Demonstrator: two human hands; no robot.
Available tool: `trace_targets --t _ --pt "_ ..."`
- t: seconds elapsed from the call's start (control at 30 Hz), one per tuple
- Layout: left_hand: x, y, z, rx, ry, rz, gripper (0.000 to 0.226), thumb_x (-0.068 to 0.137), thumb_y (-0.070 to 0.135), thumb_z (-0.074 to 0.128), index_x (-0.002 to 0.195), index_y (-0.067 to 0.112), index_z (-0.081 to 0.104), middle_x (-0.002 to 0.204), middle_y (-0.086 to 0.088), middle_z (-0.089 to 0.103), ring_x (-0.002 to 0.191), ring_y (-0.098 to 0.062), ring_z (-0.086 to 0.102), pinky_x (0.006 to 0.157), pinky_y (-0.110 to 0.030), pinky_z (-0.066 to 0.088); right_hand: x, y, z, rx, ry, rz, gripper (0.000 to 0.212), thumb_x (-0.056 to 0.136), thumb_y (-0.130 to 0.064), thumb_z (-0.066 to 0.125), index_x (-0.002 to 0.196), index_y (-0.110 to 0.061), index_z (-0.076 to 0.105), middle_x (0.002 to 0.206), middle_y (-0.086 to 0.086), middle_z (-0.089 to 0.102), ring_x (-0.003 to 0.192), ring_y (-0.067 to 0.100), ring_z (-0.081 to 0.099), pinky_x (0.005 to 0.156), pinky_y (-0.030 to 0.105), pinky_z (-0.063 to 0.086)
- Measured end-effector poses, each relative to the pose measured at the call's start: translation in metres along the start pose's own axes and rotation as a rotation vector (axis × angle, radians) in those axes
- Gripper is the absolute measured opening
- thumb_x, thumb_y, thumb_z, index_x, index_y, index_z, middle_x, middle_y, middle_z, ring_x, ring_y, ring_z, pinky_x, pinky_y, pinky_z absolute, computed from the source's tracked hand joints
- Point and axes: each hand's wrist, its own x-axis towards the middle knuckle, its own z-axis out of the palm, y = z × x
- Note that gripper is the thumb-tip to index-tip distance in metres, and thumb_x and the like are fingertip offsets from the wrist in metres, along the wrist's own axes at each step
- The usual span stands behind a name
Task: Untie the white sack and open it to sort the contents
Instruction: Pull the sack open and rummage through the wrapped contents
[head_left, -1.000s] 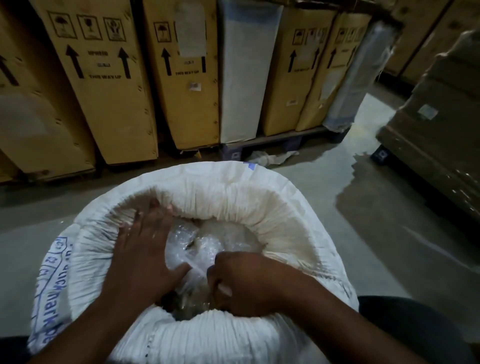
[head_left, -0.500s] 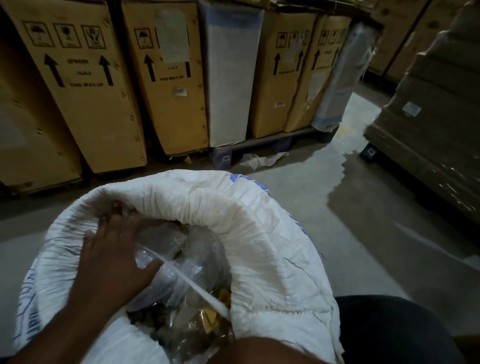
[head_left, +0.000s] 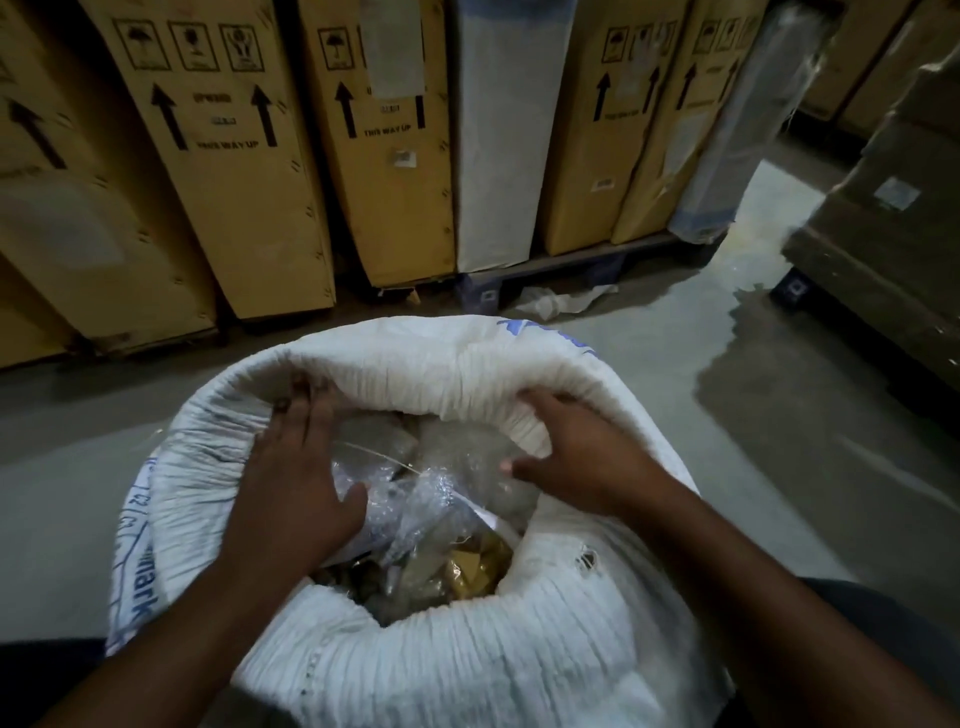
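White sack (head_left: 467, 644) open, centre frame. Left hand (head_left: 291, 488) flat on clear plastic wrap (head_left: 441, 499), fingers spread, gripping nothing. Right hand (head_left: 576, 457) fingers curled over rolled rim. Risk: frayed hole (head_left: 587, 558) lower right tearing wider if rim yanked.

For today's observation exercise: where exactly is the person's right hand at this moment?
In the head view, the right hand is right of centre, gripping the rolled rim of the white sack, across the opening from the left hand.
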Motion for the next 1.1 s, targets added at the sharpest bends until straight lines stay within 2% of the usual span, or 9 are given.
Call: trace_targets --t 0.13,0.27,0.4,0.53,0.7,0.83,0.9,1.0,1.1 --pt "0.004 -0.004 -0.009 0.024 0.023 -0.033 0.115 0.074 0.042 0.079 0.164 0.011 0.013 0.167 -0.02 0.03 0.152 -0.043 0.031 0.122 -0.058 0.033 0.003 0.004 -0.013 0.078 0.11 0.063 0.089 0.083 -0.041 0.08 0.157 -0.021 0.035 0.161 0.0 0.042 0.15 0.017 0.034 0.118 0.024 0.024" --pt "0.008 -0.015 -0.017 0.018 0.008 -0.105 0.106 0.077 0.039 0.082 0.161 0.007 0.025 0.159 -0.018 0.041 0.146 -0.04 0.04 0.119 -0.055 0.038 0.004 0.012 -0.035 0.124 0.215 0.114 0.073 0.088 -0.03 0.077 0.152 -0.015 0.045 0.145 -0.008 0.052 0.136 0.007 0.045 0.094 0.006 0.021" --pt "0.015 -0.022 -0.033 0.009 0.038 -0.172 0.096 0.077 0.035 0.083 0.155 0.008 0.035 0.145 -0.02 0.056 0.133 -0.041 0.053 0.11 -0.054 0.047 0.003 0.025 -0.05 0.084 0.268 0.203 0.068 0.089 -0.034 0.076 0.148 -0.013 0.051 0.149 0.005 0.057 0.137 0.023 0.051 0.093 0.019 0.028" --pt "0.023 -0.033 -0.053 0.005 0.112 -0.205 0.066 0.08 0.032 0.069 0.141 0.015 0.051 0.127 -0.015 0.067 0.113 -0.038 0.064 0.095 -0.049 0.057 -0.002 0.039 -0.063 0.076 0.348 0.204 0.055 0.09 -0.037 0.074 0.139 -0.019 0.061 0.137 0.003 0.066 0.128 0.026 0.059 0.093 0.026 0.037" --pt "0.021 -0.042 -0.064 -0.065 0.181 -0.175 0.064 0.081 0.022 0.072 0.14 0.01 0.05 0.118 -0.021 0.067 0.101 -0.043 0.066 0.082 -0.044 0.056 -0.002 0.043 -0.062 0.026 0.408 0.218 0.06 0.089 -0.034 0.074 0.144 -0.019 0.056 0.141 0.005 0.063 0.129 0.027 0.057 0.097 0.031 0.04" --pt "0.016 -0.044 -0.04 0.15 -0.084 -0.192 0.089 0.077 0.067 0.049 0.152 0.02 0.046 0.138 -0.017 0.059 0.119 -0.038 0.058 0.1 -0.05 0.053 -0.009 0.025 -0.038 -0.052 0.228 0.053 0.075 0.081 -0.045 0.079 0.147 -0.022 0.053 0.148 0.001 0.058 0.137 0.02 0.051 0.111 0.032 0.038" --pt "0.003 -0.03 -0.042 0.052 -0.218 -0.165 0.091 0.079 0.083 0.043 0.151 0.029 0.048 0.144 -0.012 0.058 0.126 -0.032 0.056 0.103 -0.046 0.051 -0.021 0.017 -0.038 -0.059 0.107 -0.045 0.071 0.077 -0.056 0.079 0.14 -0.031 0.06 0.144 -0.01 0.061 0.133 0.012 0.054 0.11 0.031 0.043" --pt "-0.026 0.01 -0.073 -0.129 -0.436 -0.003 0.082 0.082 0.082 0.059 0.15 0.038 0.049 0.154 0.01 0.053 0.136 -0.014 0.056 0.111 -0.035 0.045 -0.048 0.0 -0.039 -0.039 -0.19 -0.119 0.078 0.07 -0.071 0.076 0.139 -0.038 0.059 0.141 -0.025 0.057 0.127 -0.002 0.053 0.109 0.028 0.043" --pt "-0.061 0.038 -0.103 -0.166 -0.717 0.158 0.076 0.073 0.084 0.07 0.139 0.049 0.058 0.134 0.029 0.062 0.115 0.006 0.065 0.105 -0.024 0.049 -0.07 -0.02 -0.029 -0.082 -0.376 -0.195 0.066 0.071 -0.064 0.081 0.129 -0.037 0.065 0.124 -0.023 0.065 0.112 0.0 0.059 0.098 0.025 0.047"
